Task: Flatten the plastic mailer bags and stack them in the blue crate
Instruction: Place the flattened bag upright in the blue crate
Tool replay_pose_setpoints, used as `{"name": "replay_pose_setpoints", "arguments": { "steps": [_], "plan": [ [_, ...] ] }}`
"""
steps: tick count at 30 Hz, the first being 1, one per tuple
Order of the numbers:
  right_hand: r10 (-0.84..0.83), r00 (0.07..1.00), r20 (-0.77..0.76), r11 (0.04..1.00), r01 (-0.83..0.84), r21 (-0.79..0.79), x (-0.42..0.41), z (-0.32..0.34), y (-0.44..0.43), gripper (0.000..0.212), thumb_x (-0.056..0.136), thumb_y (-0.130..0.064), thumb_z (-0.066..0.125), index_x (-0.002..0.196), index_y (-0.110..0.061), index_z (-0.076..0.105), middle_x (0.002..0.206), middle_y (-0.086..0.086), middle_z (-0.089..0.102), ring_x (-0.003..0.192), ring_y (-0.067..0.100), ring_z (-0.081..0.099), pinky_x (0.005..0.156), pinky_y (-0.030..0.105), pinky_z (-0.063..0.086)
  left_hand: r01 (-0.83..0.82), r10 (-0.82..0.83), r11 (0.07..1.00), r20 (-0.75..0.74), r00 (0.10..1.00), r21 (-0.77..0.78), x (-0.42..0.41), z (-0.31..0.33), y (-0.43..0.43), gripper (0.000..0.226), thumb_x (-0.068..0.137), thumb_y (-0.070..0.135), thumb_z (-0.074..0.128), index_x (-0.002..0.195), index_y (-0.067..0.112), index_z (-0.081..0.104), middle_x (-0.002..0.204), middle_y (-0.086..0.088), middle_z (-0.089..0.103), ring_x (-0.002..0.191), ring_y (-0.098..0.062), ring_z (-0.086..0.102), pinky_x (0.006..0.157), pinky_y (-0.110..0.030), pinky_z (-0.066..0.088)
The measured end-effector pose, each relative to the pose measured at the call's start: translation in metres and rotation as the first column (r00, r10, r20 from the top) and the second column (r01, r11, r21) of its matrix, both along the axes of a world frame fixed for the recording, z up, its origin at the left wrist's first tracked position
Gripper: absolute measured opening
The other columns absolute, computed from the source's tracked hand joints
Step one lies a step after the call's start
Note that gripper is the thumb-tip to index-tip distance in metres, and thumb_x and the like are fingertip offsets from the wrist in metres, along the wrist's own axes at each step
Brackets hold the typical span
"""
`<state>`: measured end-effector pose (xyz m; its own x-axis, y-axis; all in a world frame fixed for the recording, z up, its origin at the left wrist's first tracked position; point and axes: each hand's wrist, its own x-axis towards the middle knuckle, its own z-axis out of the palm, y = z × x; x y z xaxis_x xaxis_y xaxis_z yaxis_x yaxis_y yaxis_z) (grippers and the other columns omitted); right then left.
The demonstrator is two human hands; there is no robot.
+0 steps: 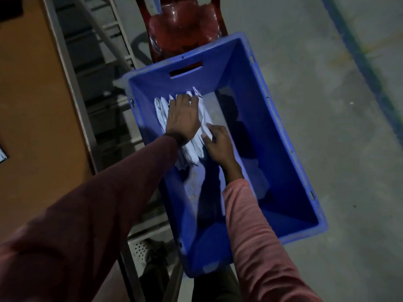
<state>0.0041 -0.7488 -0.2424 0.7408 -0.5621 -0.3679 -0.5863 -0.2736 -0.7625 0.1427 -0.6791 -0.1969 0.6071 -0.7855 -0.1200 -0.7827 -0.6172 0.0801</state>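
A blue crate (281, 136) sits tilted in front of me. Inside it, against the left wall, several white plastic mailer bags (192, 153) stand on edge in a row. My left hand (183, 118) lies palm down across the top of the row, fingers spread over the bags. My right hand (218, 142) touches the right side of the row, fingers against the outermost bag. The lower ends of the bags poke out below my left wrist. The right half of the crate floor lies in shadow.
A red plastic chair (185, 27) stands just beyond the crate's far end. A metal frame (72, 83) and an orange-brown panel (32, 105) run along the left. Grey concrete floor (338, 105) spreads to the right. A shoe (146, 251) shows below the crate.
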Motion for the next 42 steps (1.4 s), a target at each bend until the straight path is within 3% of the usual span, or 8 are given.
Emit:
{"name": "replay_pose_setpoints", "arguments": {
  "steps": [2,6,11,19,26,31,35,42],
  "plan": [
    [0.08,0.997,-0.006,0.993,-0.079,0.089,-0.001,0.005,0.004,0.053,0.106,-0.037,0.052,0.153,-0.014,0.045,0.156,0.007,0.043,0.143,0.017,0.039,0.117,0.027,0.029,0.055,-0.054,0.996,0.013,0.998,-0.072,-0.002,-0.004,0.0,0.06,0.077,0.015,0.06,0.136,0.011,0.055,0.136,-0.019,0.056,0.127,-0.041,0.049,0.102,-0.051,0.04],
    [0.099,0.995,0.015,0.99,-0.1,0.098,-0.004,0.007,0.002,0.05,0.108,-0.026,0.049,0.156,-0.011,0.04,0.162,0.01,0.037,0.151,0.023,0.031,0.122,0.03,0.021,0.314,-0.302,0.928,-0.088,0.949,0.201,-0.005,-0.015,0.008,0.061,0.095,0.033,0.056,0.154,0.026,0.044,0.167,-0.008,0.031,0.157,-0.035,0.018,0.125,-0.055,0.014],
    [-0.21,0.978,-0.002,0.95,0.204,0.238,-0.012,0.007,0.005,0.059,0.108,-0.034,0.047,0.159,-0.009,0.031,0.162,0.009,0.037,0.148,0.021,0.037,0.124,0.043,0.029,0.323,-0.326,0.916,-0.027,0.945,0.239,-0.012,-0.018,0.015,0.05,0.105,0.033,0.042,0.154,0.026,0.046,0.169,-0.009,0.027,0.159,-0.034,0.012,0.127,-0.058,0.005],
    [-0.272,0.962,0.013,0.937,0.261,0.23,-0.022,0.011,0.007,0.051,0.108,-0.043,0.043,0.153,-0.019,0.045,0.157,0.005,0.046,0.141,0.021,0.046,0.119,0.044,0.035,0.345,-0.347,0.92,-0.022,0.938,0.186,-0.015,-0.009,0.006,0.05,0.105,0.032,0.041,0.154,0.022,0.045,0.167,-0.012,0.031,0.157,-0.037,0.017,0.126,-0.06,0.009],
    [-0.19,0.981,0.033,0.981,0.189,0.049,-0.034,0.041,0.01,0.056,0.1,-0.047,0.043,0.146,-0.017,0.054,0.148,0.01,0.054,0.137,0.028,0.048,0.113,0.047,0.04,0.083,-0.074,0.977,-0.055,0.996,0.197,-0.056,0.048,0.023,0.061,0.093,0.036,0.05,0.15,0.014,0.048,0.161,-0.014,0.039,0.156,-0.035,0.02,0.126,-0.059,0.007],
    [-0.173,0.98,0.095,0.982,0.179,-0.06,-0.058,0.081,0.028,0.051,0.097,-0.038,0.049,0.14,-0.012,0.061,0.141,0.013,0.06,0.131,0.029,0.052,0.109,0.039,0.043,-0.12,0.12,0.993,-0.022,0.993,-0.02,-0.112,0.117,0.074,0.072,0.08,0.038,0.023,0.133,0.008,0.062,0.141,-0.017,0.059,0.148,-0.04,0.038,0.125,-0.061,0.014],
    [-0.194,0.962,0.193,0.968,0.219,-0.119,-0.074,0.119,0.065,0.046,0.104,-0.041,0.047,0.137,-0.014,0.063,0.135,0.009,0.063,0.127,0.029,0.054,0.107,0.042,0.045,-0.146,0.14,0.984,-0.064,0.988,-0.103,-0.131,0.164,0.125,0.065,0.089,0.034,0.039,0.148,0.01,0.05,0.157,-0.016,0.045,0.156,-0.036,0.023,0.127,-0.057,0.003],
    [0.104,0.871,0.479,0.938,0.075,-0.339,-0.058,0.213,0.213,0.031,0.109,-0.029,0.049,0.127,-0.012,0.067,0.129,0.001,0.066,0.125,0.016,0.055,0.107,0.039,0.043,-0.292,0.34,0.878,0.063,0.938,-0.379,-0.136,0.206,0.28,0.053,0.096,0.032,0.048,0.144,0.012,0.053,0.152,-0.017,0.05,0.147,-0.038,0.038,0.122,-0.056,0.024]
  ]
}}
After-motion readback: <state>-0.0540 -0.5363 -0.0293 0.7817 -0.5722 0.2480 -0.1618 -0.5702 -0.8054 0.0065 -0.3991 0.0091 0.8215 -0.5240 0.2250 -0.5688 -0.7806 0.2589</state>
